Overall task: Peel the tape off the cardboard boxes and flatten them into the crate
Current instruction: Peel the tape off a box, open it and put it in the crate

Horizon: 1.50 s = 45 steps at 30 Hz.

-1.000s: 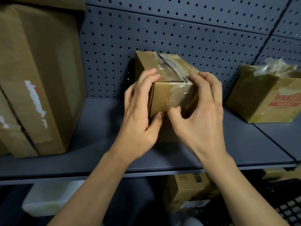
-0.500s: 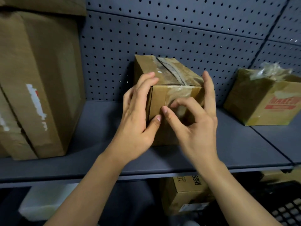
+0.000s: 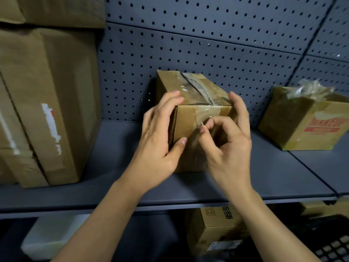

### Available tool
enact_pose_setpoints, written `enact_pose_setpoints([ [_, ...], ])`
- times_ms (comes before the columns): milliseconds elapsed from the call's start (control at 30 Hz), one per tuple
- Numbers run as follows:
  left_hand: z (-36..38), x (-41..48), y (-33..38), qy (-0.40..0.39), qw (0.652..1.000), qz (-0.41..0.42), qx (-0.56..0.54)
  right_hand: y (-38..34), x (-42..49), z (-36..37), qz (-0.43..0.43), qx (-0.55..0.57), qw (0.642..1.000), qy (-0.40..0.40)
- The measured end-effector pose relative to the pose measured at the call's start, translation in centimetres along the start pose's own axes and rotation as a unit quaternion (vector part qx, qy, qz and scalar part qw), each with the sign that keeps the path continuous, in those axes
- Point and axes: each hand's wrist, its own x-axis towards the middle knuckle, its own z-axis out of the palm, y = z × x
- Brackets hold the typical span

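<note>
Two hands (image 3: 156, 137) (image 3: 228, 148), boxes (image 3: 187, 125) (image 3: 294, 127) (image 3: 56, 87) (image 3: 56, 10) (image 3: 213, 229) — at least five

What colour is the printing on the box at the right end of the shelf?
Red, on the brown box; the head view shows it.

back wall: grey pegboard (image 3: 207, 44), rows of small round holes, panel joints visible
furniture: grey metal shelf (image 3: 94, 190), flat top, seam (image 3: 311, 173) at right
under shelf: dark, in shadow
light: dim, cool

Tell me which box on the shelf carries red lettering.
The rightmost box, topped with crumpled plastic; the small held box and the large left boxes bear none.
</note>
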Motion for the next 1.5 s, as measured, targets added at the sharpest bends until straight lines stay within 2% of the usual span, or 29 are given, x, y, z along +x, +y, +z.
enact_pose_setpoints([
  [100,0.0,0.1,-0.1,-0.001,1.0,0.002,0.003,0.0,0.1,-0.5,0.006,0.005,1.0,-0.012],
  [333,0.1,0.0,0.1,-0.003,1.0,-0.002,0.007,0.1,-0.1,-1.0,-0.037,-0.036,0.997,-0.052],
  [567,-1.1,0.3,-0.7,-0.043,0.999,0.016,0.024,0.6,-0.2,-0.2,-0.063,-0.043,0.997,-0.003],
  [833,-1.0,0.2,-0.5,-0.035,0.999,0.004,0.021,-0.1,0.8,-1.7,-0.005,-0.031,0.999,-0.015],
  [933,-1.0,0.3,-0.5,-0.033,0.999,0.003,0.031,-0.3,2.0,-3.1,0.002,-0.058,0.997,-0.046],
  [1067,-1.1,0.5,-0.5,-0.037,0.998,0.004,0.042,-0.5,3.9,-4.7,-0.046,-0.15,0.984,-0.084],
  [1300,-1.8,1.0,-0.3,-0.058,0.997,-0.002,0.046,-0.8,8.2,-6.5,-0.054,-0.157,0.973,-0.158],
  [1400,-1.9,1.1,-0.4,-0.069,0.997,-0.006,0.034,-0.4,9.9,-6.8,-0.018,-0.096,0.983,-0.154],
  [1500,-2.4,1.3,-0.4,-0.082,0.996,-0.021,0.021,0.0,11.4,-6.7,0.084,0.028,0.981,-0.172],
])
